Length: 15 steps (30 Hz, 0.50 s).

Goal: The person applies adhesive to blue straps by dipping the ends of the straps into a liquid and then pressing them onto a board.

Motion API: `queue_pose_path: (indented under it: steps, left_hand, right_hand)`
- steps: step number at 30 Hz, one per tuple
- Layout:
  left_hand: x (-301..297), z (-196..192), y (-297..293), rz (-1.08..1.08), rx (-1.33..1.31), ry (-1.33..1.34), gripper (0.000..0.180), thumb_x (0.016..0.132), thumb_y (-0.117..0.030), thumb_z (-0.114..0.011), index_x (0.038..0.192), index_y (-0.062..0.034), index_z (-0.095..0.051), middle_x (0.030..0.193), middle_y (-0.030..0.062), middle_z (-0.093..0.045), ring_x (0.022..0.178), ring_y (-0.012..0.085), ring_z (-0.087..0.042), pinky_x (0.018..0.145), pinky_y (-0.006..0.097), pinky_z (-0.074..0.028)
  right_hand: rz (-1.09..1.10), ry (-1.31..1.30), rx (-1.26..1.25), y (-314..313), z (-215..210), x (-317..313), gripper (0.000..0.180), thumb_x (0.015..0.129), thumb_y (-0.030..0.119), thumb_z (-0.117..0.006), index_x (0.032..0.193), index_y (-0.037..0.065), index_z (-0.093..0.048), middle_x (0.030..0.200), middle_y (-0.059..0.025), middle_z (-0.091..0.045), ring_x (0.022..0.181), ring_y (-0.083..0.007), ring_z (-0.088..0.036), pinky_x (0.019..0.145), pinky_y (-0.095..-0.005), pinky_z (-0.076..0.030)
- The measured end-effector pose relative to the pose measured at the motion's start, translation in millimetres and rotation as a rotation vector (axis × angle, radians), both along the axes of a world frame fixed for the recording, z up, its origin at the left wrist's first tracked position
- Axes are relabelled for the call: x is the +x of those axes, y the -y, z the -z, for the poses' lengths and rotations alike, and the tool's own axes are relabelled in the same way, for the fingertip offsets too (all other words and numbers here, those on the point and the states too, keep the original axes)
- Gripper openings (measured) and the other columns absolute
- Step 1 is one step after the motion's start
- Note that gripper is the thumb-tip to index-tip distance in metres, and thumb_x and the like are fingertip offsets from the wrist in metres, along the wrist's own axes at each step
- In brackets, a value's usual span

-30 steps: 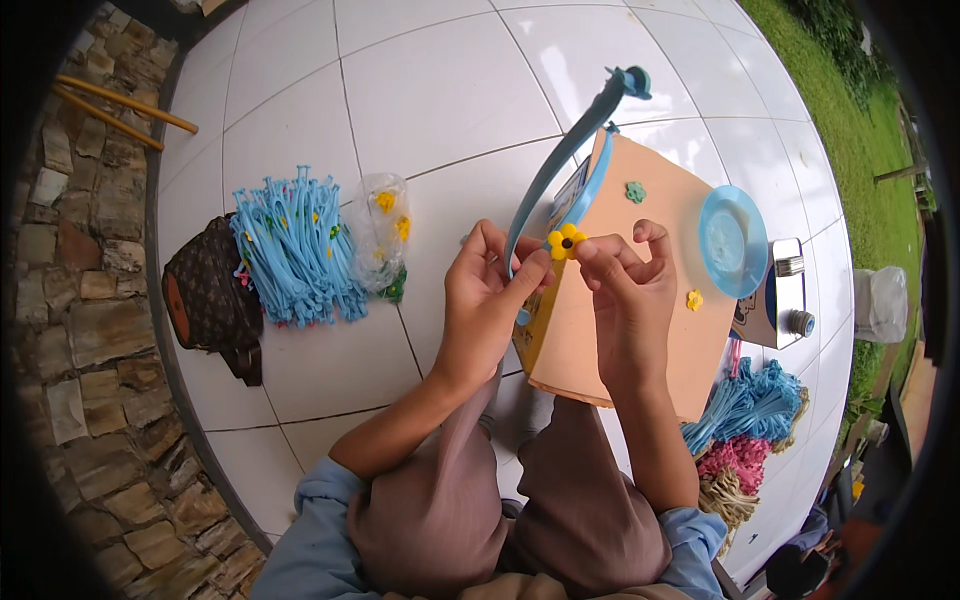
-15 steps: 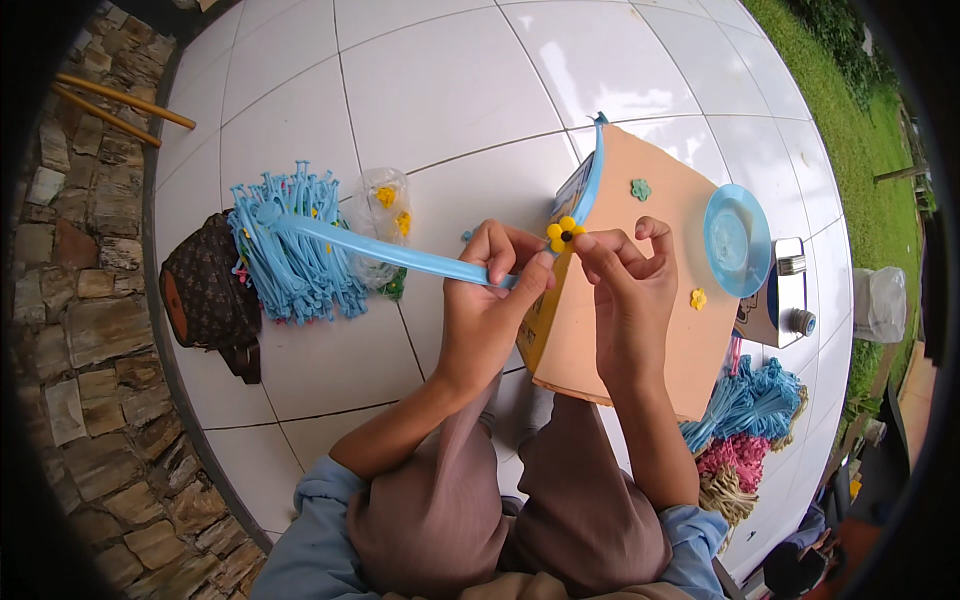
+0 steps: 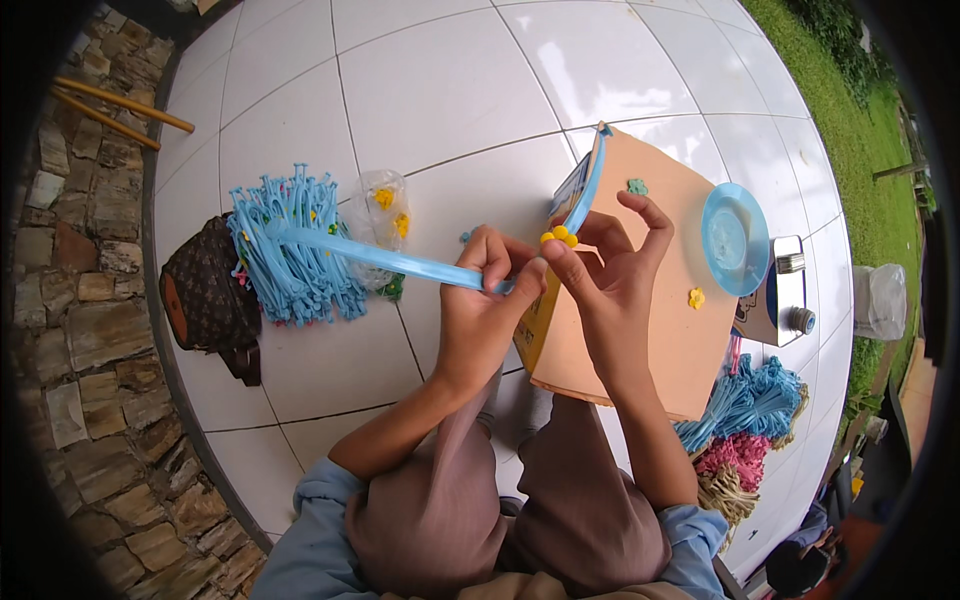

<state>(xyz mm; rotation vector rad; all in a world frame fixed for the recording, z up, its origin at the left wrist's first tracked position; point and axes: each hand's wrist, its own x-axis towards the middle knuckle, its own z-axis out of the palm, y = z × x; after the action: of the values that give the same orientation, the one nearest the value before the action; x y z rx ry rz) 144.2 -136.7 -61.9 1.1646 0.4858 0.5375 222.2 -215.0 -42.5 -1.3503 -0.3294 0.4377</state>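
Note:
A light blue flat strap (image 3: 400, 263) is pinched between the thumb and fingers of my left hand (image 3: 480, 315). Its rounded loose end points left, and beyond that hand the strap runs up along the left edge of a peach cardboard box (image 3: 650, 300) to the far corner. At that edge a small yellow flower (image 3: 558, 236) sits against the strap, seen tilted. My right hand (image 3: 615, 300) grips the flower with its thumb in front and fingers behind, partly hidden; one finger is raised. On the box top lie a green flower (image 3: 637, 187) and another yellow flower (image 3: 696, 298).
A blue dish (image 3: 735, 240) rests at the box's right, next to a metal can (image 3: 788, 305). Bundles of blue straps (image 3: 298, 250), a plastic bag (image 3: 375, 220) and a brown backpack (image 3: 208, 285) lie left. Blue and pink cord bundles (image 3: 750, 400) lie at lower right.
The flower has tipped, so its dark centre no longer faces up. My right thumb has moved down and left against it, and the right fingers have shifted behind. The left hand keeps its hold.

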Motion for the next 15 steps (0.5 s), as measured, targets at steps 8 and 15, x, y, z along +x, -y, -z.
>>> queue_pose_path:
  steps: [8, 15]
  left_hand:
    - [-3.3, 1.8, 0.9, 0.025, -0.045, 0.033, 0.032, 0.085, -0.001, -0.058, 0.070, -0.0082, -0.030, 0.081, 0.0063, -0.054, 0.074, 0.0059, -0.051, 0.068, 0.020, -0.043]
    - [-10.3, -2.1, 0.9, -0.016, -0.052, 0.027, 0.032, 0.085, 0.001, -0.056, 0.068, -0.0079, -0.030, 0.082, 0.0067, -0.053, 0.072, 0.0062, -0.051, 0.067, 0.020, -0.044]
  right_hand:
    - [-0.059, -0.003, 0.019, -5.9, -3.6, 4.4, 0.062, 0.076, -0.002, -0.067, 0.123, 0.005, -0.027, 0.065, -0.0042, -0.055, 0.060, -0.0087, -0.053, 0.054, -0.0206, -0.041]
    - [-0.030, -0.037, 0.079, -16.5, -4.8, -4.1, 0.054, 0.081, 0.003, -0.064, 0.122, 0.005, -0.028, 0.063, -0.0048, -0.054, 0.061, -0.0090, -0.054, 0.053, -0.0207, -0.041]
